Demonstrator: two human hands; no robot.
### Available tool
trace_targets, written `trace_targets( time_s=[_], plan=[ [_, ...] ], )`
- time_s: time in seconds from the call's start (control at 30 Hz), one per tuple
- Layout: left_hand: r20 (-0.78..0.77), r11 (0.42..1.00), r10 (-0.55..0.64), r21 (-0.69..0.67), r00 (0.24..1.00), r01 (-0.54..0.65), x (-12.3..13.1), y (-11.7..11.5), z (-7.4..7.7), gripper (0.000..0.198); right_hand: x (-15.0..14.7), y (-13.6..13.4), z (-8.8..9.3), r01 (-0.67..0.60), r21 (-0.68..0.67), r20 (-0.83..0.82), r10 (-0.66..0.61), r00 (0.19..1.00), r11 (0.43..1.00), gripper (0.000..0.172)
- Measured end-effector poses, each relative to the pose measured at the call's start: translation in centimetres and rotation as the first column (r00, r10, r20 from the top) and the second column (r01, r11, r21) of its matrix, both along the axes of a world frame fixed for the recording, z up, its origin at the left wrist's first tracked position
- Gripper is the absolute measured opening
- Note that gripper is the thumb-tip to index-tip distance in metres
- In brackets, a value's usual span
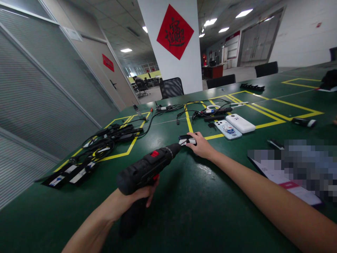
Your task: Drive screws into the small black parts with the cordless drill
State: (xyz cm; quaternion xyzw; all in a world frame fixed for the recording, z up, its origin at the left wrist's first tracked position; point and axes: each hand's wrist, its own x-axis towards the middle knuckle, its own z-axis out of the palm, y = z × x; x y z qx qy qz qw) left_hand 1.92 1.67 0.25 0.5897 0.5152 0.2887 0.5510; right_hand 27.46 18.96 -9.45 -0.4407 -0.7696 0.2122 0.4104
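My left hand (143,195) is wrapped round the grip of a black cordless drill (146,167) with red buttons. The drill points forward and to the right. Its chuck end reaches close to a small black-and-white block (187,140) on the green table; whether the bit touches the block I cannot tell. Fingers closed, my right hand (201,146) grips that block from its right side. The exact kind of the block does not show.
Bundled black cables (116,135) lie at the left. Toward the right are a phone (228,129), a white power bank (240,123), more cables (213,111) and a clipboard (279,172). Yellow tape (188,117) marks areas on the green table (92,207). Chairs (171,88) stand beyond.
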Motion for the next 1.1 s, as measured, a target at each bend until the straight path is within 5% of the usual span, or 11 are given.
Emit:
trace_targets(
  time_s=[1.1],
  plan=[
    [0.006, 1.000, -0.004, 0.002, 1.000, 0.004, 0.19, -0.02, 0.16, 0.023, 0.09, -0.26, 0.23, -0.012, -0.007, 0.009, 0.012, 1.000, 1.000, 0.052]
  ],
)
